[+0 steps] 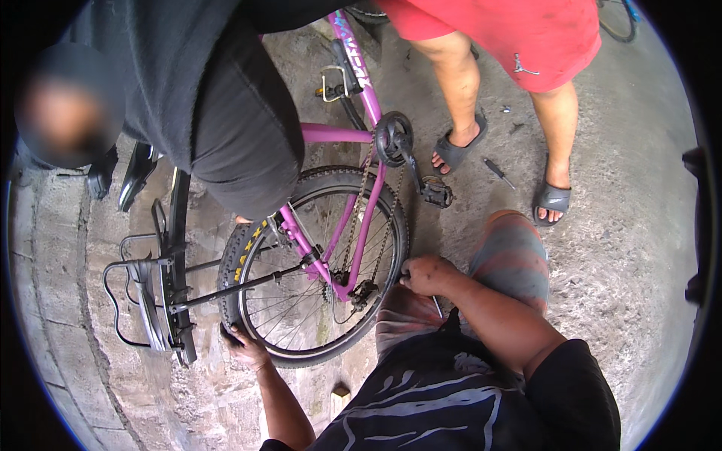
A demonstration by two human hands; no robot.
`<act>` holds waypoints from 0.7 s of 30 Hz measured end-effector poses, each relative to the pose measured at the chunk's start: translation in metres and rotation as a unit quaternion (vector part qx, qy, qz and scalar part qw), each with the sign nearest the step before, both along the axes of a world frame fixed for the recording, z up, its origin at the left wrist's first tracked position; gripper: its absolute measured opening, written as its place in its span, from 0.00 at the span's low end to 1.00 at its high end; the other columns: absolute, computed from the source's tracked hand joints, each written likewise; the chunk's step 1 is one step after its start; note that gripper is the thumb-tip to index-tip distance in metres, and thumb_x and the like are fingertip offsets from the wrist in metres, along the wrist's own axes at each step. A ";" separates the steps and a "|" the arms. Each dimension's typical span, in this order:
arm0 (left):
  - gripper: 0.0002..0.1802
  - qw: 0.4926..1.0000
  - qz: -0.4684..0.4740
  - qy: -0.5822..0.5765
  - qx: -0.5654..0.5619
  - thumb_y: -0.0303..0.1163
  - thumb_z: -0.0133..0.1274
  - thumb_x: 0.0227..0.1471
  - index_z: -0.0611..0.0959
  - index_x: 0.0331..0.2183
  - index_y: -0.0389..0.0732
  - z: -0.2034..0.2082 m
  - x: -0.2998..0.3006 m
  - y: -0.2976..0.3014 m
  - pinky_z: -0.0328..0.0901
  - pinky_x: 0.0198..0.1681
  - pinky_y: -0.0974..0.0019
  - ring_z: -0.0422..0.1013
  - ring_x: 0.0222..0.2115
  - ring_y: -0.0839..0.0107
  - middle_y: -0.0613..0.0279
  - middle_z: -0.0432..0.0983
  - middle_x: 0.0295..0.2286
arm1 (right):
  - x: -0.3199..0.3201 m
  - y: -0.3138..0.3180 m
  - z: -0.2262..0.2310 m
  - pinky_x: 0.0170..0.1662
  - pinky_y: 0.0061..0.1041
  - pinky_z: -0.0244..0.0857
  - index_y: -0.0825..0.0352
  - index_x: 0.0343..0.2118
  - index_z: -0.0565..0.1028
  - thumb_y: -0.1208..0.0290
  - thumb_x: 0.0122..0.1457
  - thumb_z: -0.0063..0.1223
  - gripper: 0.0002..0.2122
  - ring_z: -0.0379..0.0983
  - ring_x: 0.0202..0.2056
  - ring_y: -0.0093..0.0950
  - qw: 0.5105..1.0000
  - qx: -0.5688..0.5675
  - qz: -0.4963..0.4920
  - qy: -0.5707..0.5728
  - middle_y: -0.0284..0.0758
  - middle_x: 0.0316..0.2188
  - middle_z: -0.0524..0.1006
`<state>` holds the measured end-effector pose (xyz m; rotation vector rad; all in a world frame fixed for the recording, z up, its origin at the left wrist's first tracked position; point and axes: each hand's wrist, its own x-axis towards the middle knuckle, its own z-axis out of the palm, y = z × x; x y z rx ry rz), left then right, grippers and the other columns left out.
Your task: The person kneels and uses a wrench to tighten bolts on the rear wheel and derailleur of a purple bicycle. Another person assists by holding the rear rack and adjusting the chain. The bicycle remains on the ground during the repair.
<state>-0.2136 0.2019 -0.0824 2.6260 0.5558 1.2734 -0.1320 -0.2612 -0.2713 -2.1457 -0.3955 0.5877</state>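
A bicycle with a purple frame lies on its side in front of me. My left hand is closed on the near-left edge of its rear wheel's black tire. Beside the right edge of that tire is my right hand, held as a fist near my knee. What it grips, if anything, is hidden. A thin metal rod shows below that wrist; I cannot tell whether the hand holds it. The rear derailleur and chain sit at the wheel's middle.
A black rear rack with a grey strap reaches out left of the wheel. At far left, a person in black leans over the bicycle. Another in red shorts stands beyond. A screwdriver lies between that person's sandals.
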 end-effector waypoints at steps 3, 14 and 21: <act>0.43 1.000 0.000 -0.004 0.007 0.61 0.44 0.71 0.75 0.64 0.29 0.001 -0.001 0.002 0.64 0.64 0.47 0.71 0.60 0.37 0.33 0.75 0.59 | 0.006 0.002 -0.003 0.56 0.46 0.75 0.63 0.50 0.84 0.53 0.66 0.59 0.19 0.82 0.50 0.50 1.000 -0.002 0.013 0.001 0.49 0.46 0.85; 0.39 0.996 0.031 -0.054 0.062 0.60 0.44 0.72 0.79 0.61 0.31 -0.010 0.002 -0.006 0.69 0.56 0.45 0.76 0.54 0.35 0.33 0.80 0.54 | 0.010 -0.002 -0.003 0.56 0.45 0.74 0.66 0.48 0.85 0.55 0.66 0.60 0.18 0.81 0.51 0.50 0.999 -0.014 0.011 0.026 0.50 0.47 0.84; 0.38 0.998 0.019 -0.044 0.050 0.58 0.45 0.71 0.79 0.60 0.32 -0.011 0.001 -0.008 0.68 0.57 0.43 0.75 0.53 0.36 0.36 0.79 0.54 | 0.014 -0.003 -0.010 0.55 0.46 0.74 0.64 0.47 0.85 0.54 0.66 0.61 0.18 0.81 0.50 0.51 1.000 -0.013 0.014 0.008 0.50 0.46 0.85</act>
